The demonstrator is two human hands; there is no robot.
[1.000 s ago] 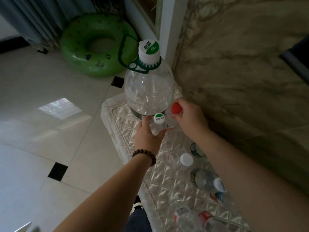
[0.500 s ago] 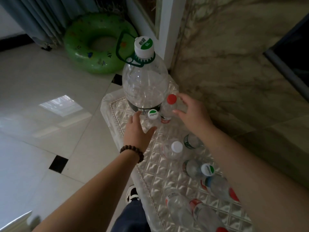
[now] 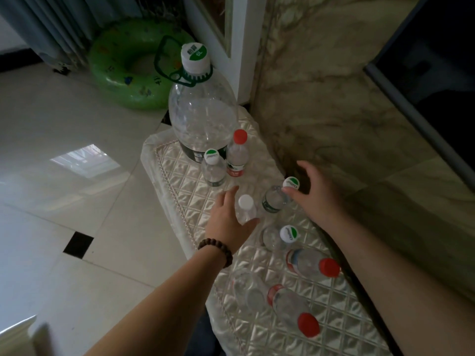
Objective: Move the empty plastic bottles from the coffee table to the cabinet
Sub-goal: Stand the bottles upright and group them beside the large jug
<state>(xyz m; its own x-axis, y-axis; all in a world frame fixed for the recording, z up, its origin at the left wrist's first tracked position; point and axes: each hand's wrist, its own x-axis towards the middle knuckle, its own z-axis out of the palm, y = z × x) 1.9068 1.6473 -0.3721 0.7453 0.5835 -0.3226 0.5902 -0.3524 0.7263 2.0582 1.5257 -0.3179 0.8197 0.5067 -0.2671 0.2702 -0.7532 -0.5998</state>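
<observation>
Green swim ring [image 3: 128, 65] on floor behind large bottle [image 3: 201, 116].

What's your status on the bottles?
Left hand open around white-cap bottle. Right hand open, fingers at a green-cap bottle. Nothing lifted. Other bottles crowd the quilted top.

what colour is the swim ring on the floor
Green, with small printed figures; the swim ring shows in the head view.
</observation>
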